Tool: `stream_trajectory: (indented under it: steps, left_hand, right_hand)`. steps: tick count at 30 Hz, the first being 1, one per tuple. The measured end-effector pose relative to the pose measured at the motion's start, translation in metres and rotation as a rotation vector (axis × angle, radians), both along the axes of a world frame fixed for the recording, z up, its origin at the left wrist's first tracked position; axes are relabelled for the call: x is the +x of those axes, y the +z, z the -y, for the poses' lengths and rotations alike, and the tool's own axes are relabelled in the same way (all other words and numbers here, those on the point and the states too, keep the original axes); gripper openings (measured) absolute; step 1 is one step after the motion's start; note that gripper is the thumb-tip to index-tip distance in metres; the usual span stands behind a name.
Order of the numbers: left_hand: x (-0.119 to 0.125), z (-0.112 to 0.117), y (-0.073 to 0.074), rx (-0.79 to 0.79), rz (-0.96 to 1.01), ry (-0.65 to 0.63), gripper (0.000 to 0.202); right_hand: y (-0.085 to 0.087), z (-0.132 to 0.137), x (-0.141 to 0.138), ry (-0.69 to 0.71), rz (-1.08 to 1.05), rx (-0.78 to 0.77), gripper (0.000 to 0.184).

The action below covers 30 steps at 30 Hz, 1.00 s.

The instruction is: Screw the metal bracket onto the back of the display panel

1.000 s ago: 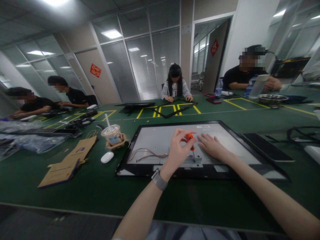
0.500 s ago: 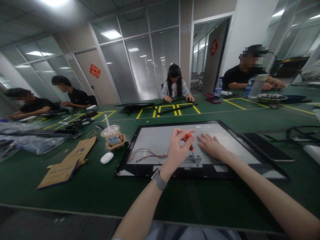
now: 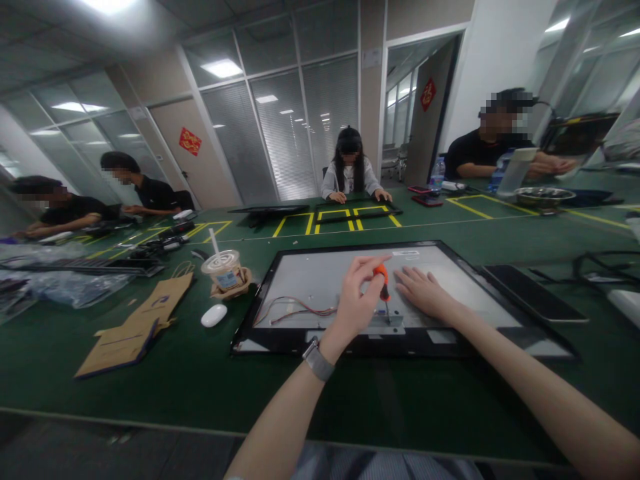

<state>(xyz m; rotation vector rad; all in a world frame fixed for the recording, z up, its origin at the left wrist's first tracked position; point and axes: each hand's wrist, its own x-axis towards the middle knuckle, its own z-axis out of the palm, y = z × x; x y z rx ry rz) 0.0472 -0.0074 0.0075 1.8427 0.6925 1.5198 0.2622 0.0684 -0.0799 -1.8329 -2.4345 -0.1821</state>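
My left hand (image 3: 358, 293), with a watch (image 3: 318, 359) on its wrist, is closed around the orange and black handle of a screwdriver (image 3: 383, 280). The shaft points down, and its tip is at a small metal bracket (image 3: 396, 323) along the near edge of a display panel (image 3: 310, 280). The panel lies flat, grey-white inside a black frame. Flat on its surface, fingers spread, rests my right hand (image 3: 423, 291), just right of the screwdriver. Thin wires (image 3: 295, 308) run over the panel to the left of my left hand, which hides part of the bracket.
Left of the panel are a drink cup (image 3: 225, 272) in a cardboard holder, a white mouse (image 3: 214, 316) and brown paper bags (image 3: 145, 320). A dark phone-like slab (image 3: 533, 293) lies to the right. Across the green table (image 3: 190, 393) a person handles a black frame (image 3: 357, 213); other people sit further off.
The screwdriver handle has turned and stands slightly more upright in my left hand. My right hand stays in place. The person opposite has shifted the black frame a little.
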Motion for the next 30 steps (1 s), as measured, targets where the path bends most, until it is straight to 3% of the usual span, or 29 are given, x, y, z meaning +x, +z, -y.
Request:
stream_trajectory:
  steps: [3,9,18,25,30]
  left_hand:
    - [0.0009,-0.0021,-0.0013,-0.022,0.0,-0.041,0.04]
    - [0.0007,-0.0049,-0.0018,0.0,-0.008,0.078,0.025]
    - [0.0001,-0.0037,-0.0016,-0.081,0.004,-0.038,0.038]
    - [0.0007,-0.0036,-0.0003,0.002,-0.026,0.118,0.022]
    - [-0.0001,-0.0001,-0.0006,-0.044,-0.026,0.007,0.034]
  right_hand:
    - [-0.0007,-0.0007,0.0004,-0.011,0.007,-0.003,0.06]
    - [-0.0001,-0.0012,0.0014,-0.006,-0.006,-0.007,0.061]
    - [-0.0004,-0.0017,0.0014,0.004,-0.004,0.007,0.059]
    - [-0.0019,-0.0022,0.0018,0.013,0.014,-0.002,0.06]
    - [-0.0034,-0.0034,0.0014,-0.007,0.007,0.008,0.059]
